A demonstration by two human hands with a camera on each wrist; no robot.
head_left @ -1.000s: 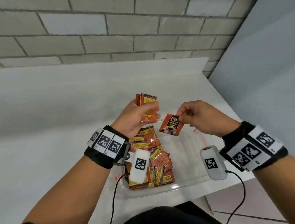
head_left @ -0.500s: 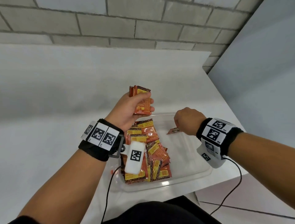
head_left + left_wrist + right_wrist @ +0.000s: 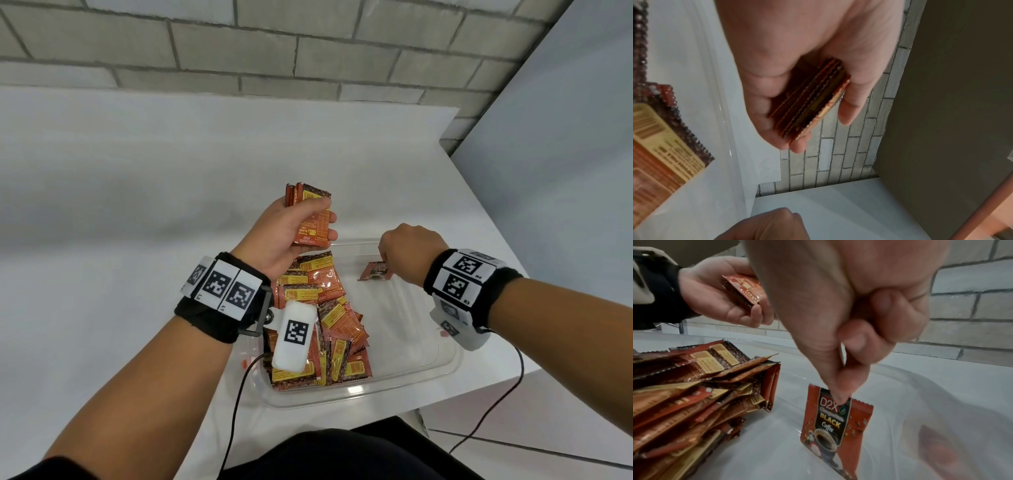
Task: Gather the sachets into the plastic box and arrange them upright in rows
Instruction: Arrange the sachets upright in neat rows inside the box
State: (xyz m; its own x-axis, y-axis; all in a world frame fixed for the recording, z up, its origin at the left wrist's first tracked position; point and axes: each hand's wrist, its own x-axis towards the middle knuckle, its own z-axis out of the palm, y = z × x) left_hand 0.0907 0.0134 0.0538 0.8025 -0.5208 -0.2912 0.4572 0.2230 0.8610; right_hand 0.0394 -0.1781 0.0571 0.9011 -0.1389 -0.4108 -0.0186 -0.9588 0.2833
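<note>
A clear plastic box [image 3: 404, 380] stands at the table's near edge. Its left half holds a leaning pile of red-brown coffee sachets [image 3: 322, 322] [image 3: 701, 386]. My left hand [image 3: 291, 233] hovers over the box's far left corner and grips a small stack of sachets [image 3: 310, 219] [image 3: 812, 100] [image 3: 744, 288]. My right hand [image 3: 407, 250] reaches into the far right part of the box. Its thumb and forefinger pinch the top edge of a single sachet [image 3: 835, 423] [image 3: 376, 272], which stands upright with its bottom edge on the box floor.
The white table [image 3: 137, 222] ends just past the box on the right and front. A grey brick wall [image 3: 274, 48] runs behind it, and a grey panel [image 3: 565, 137] stands at the right. Cables hang from both wrists over the table's near edge.
My right hand carried the single sachet from mid-air beside the left hand down into the right part of the box. The left hand kept its stack almost still.
</note>
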